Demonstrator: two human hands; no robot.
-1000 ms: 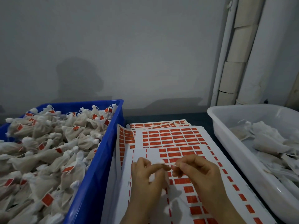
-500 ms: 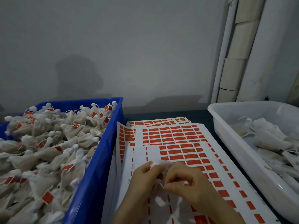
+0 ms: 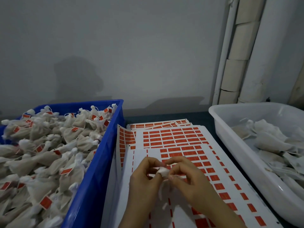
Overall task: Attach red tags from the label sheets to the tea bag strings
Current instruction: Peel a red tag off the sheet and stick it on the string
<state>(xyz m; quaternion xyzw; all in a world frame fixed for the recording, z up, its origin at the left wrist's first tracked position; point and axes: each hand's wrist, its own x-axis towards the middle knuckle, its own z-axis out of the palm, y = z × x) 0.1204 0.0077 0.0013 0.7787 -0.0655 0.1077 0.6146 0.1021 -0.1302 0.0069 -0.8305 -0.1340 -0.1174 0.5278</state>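
Both of my hands meet over the top label sheet, a white sheet with rows of red tags. My left hand and my right hand pinch a small white tea bag between their fingertips; its lower part hangs down behind my fingers. Its string is too small to make out, and I cannot tell whether a red tag is on it. Much of the sheet near me is peeled bare, with only thin red strips left.
A blue crate on the left is heaped with tagged tea bags. A white tub on the right holds untagged tea bags. More label sheets lie stacked behind the top one. A grey wall stands behind.
My hands moved closer together and slightly nearer to me. A second ago the fingertips pinched something small between them; now the white tea bag shows between them.
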